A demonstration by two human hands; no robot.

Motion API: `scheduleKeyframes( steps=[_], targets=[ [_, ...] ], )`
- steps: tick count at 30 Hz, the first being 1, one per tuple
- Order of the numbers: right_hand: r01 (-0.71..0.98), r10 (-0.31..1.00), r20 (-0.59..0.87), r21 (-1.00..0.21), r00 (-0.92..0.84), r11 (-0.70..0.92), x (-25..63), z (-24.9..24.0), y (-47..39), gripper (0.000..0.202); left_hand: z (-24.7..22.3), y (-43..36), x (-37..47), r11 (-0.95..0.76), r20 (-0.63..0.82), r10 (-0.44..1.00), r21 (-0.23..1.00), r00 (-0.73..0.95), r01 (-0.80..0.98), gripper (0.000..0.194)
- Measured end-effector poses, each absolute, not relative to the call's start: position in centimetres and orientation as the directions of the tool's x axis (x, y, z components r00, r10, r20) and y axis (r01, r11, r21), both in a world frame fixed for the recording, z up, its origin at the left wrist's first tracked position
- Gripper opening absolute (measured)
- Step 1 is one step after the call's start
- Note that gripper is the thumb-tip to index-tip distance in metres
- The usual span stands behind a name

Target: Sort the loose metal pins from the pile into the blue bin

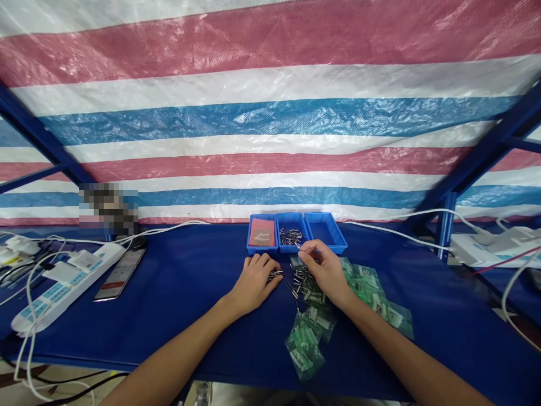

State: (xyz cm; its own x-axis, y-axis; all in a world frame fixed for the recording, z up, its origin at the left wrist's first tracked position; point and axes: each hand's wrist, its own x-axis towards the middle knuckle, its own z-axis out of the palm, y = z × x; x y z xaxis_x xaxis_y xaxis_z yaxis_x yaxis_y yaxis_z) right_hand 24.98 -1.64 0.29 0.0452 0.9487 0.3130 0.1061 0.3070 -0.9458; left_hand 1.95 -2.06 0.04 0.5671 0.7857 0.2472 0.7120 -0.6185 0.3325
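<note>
the person's left hand, palm down, was cupped on the dark blue flat-topped table, over a small bunch of slender dark metal pins that showed between thumb and forefinger; whether it gripped them or merely covered them i could not tell. the right hand was raised a little, thumb and forefinger pinched together on what looked like one thin pin, its tip just showing, close to the near edge of the blue plastic middle tray. that tray held a heap of similar pins, and a loose pile of dark and silvery pins lay on the table between the two hands.

to its left, the blue plastic left tray held a flat pinkish-red piece with a small clear packet on it. the blue plastic right tray stood on the other side. small clear-and-green plastic packets with pale pieces inside lay beneath and around the right forearm. well to the left lay a slim rectangular phone beside a long white power strip.
</note>
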Motion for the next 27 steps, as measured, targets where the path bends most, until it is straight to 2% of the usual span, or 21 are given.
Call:
scheduleKeyframes(
  steps=[13, 23, 27],
  targets=[
    [0.190, 0.945, 0.325, -0.930, 0.029, 0.314, 24.94, -0.02, -1.61, 0.028, -0.09, -2.05, 1.88, -0.626, 0.257, 0.780, 0.315, 0.571, 0.713, 0.014],
    [0.154, 0.949, 0.315, -0.939, 0.025, 0.308, 24.97, 0.11, -1.62, 0.025, 0.05, -2.13, 1.90, -0.625, 0.246, 0.781, 0.314, 0.575, 0.715, 0.014],
    [0.105, 0.963, 0.269, -0.959, 0.033, 0.264, 25.12, 0.01, -1.55, 0.028, 0.06, -2.23, 1.90, -0.628, 0.247, 0.778, 0.314, 0.577, 0.712, 0.015]
  ],
)
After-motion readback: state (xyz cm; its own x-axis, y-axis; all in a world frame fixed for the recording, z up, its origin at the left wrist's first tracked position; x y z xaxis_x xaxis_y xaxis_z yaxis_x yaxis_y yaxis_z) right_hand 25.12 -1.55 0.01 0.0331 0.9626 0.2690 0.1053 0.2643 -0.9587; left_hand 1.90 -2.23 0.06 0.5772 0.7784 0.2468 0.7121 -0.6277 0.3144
